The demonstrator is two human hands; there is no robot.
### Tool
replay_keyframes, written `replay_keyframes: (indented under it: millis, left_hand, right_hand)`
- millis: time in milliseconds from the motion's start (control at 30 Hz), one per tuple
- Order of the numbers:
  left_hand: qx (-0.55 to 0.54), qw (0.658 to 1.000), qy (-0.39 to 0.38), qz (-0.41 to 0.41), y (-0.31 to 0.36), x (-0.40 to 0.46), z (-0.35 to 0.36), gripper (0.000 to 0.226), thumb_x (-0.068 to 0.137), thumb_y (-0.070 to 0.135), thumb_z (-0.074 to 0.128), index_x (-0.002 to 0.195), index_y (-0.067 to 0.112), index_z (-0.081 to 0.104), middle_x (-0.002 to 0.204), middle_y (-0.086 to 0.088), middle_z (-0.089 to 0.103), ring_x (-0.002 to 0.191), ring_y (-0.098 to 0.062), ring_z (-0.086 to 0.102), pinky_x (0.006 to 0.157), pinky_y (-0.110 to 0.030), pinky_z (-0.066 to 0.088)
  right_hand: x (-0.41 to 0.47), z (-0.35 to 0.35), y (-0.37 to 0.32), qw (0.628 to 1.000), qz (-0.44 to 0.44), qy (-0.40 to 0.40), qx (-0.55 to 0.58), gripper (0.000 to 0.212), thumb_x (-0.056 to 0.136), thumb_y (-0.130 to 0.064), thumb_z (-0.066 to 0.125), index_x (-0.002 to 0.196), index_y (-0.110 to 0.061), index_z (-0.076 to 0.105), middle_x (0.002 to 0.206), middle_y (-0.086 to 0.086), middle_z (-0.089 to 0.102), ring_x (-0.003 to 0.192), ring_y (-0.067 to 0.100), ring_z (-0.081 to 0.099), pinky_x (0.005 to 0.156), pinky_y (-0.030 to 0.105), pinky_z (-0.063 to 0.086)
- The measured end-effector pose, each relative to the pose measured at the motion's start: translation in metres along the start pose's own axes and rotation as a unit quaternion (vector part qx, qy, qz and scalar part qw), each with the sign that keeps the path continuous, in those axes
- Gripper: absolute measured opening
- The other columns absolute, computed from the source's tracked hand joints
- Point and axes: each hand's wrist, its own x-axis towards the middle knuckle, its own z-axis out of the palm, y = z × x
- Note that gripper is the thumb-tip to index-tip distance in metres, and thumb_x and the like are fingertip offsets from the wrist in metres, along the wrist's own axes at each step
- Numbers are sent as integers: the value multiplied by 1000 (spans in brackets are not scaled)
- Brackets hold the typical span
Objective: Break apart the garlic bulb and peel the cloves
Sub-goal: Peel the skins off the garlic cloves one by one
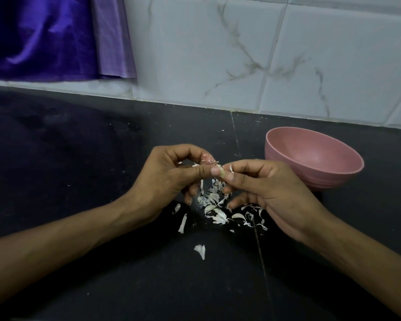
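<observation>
head view: the left hand and right hand meet above the black stone tabletop, both pinching one small pale garlic clove between thumbs and fingertips. under them lies a scatter of white papery garlic skins; a round pink plastic bowl stands just right of the hands. to peel well, i'd judge the left should hold the clove steady while the right thumbnail lifts a loose skin edge and strips it lengthwise. the clove is mostly hidden by fingers, so how much skin remains is unclear; the bowl shows no cloves.
</observation>
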Motion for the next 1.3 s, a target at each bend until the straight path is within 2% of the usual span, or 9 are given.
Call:
replay_keyframes:
  millis: [133, 333, 433, 533, 600, 700, 967, 1133, 1300]
  left_hand:
    - [-2, 1000, 7, 17, -1, -1, -1, 21, 59, 34, 81, 71, 19, 73, 61, -30, 53, 41, -18, 46, 41, -25, 43]
    - [5, 997, 7, 72, -2, -1, -1, 24, 60, 28, 81, 70, 8, 73, 68, -32, 61, 38, -17, 47, 37, -23, 42]
    - [34, 994, 5, 108, -4, -2, -3, 21, 66, 25, 83, 72, 7, 73, 70, -29, 62, 38, -21, 47, 37, -24, 43]
    - [68, 990, -2, 126, -5, -3, -3, 22, 69, 22, 85, 74, 5, 73, 74, -16, 66, 38, -17, 50, 38, -24, 43]
    - [72, 989, -13, 129, -5, -4, -1, 21, 71, 24, 82, 75, 5, 72, 74, -17, 64, 38, -15, 51, 39, -23, 43]
    - [68, 989, -19, 131, -6, -4, -2, 23, 72, 32, 78, 78, 10, 72, 71, -25, 61, 38, -18, 51, 39, -22, 43]
    - [132, 979, -29, 153, -5, -6, 1, 22, 82, 35, 70, 85, 13, 66, 78, 0, 62, 41, -14, 55, 37, -28, 46]
    - [120, 987, -9, 111, -8, -4, -1, 20, 78, 36, 73, 83, 20, 63, 55, -10, 61, 36, -23, 52, 40, -27, 44]
    - [77, 993, -3, 89, -5, -1, -2, 28, 74, 18, 75, 95, 16, 56, 81, -4, 71, 36, -15, 51, 37, -27, 44]
  right_hand:
    - [1, 1, 1, 999, 12, -17, 28, 23, 78, -19, 69, 96, -7, 79, 94, 1, 73, 76, 10, 62, 60, 22, 55]
    - [2, 1, -1, 988, 83, -43, 126, 26, 78, -9, 66, 101, 3, 72, 75, 5, 64, 65, 10, 62, 57, 22, 54]
    - [2, 3, -2, 979, 115, -43, 160, 22, 75, -7, 65, 94, 1, 72, 70, 6, 62, 60, 10, 61, 54, 22, 55]
    - [2, 3, -2, 974, 132, -39, 178, 18, 73, -6, 65, 85, -1, 76, 68, 6, 61, 57, 10, 60, 53, 22, 55]
    - [2, 2, -3, 973, 140, -42, 180, 18, 72, -6, 64, 82, -2, 78, 66, 6, 60, 56, 10, 60, 53, 22, 55]
    - [2, 3, -4, 973, 138, -49, 179, 17, 74, -6, 62, 78, -6, 79, 68, 4, 60, 57, 9, 60, 53, 22, 55]
    - [3, 6, -4, 967, 131, -28, 215, 15, 73, -8, 64, 78, -4, 77, 70, 3, 66, 57, 7, 61, 53, 21, 56]
    - [5, 0, -3, 970, 116, -6, 215, 21, 79, -8, 64, 96, 2, 72, 80, 8, 68, 64, 11, 66, 53, 21, 55]
    - [4, -1, -1, 984, 82, 12, 156, 22, 77, -11, 66, 95, -1, 71, 91, 14, 73, 71, 15, 70, 56, 23, 57]
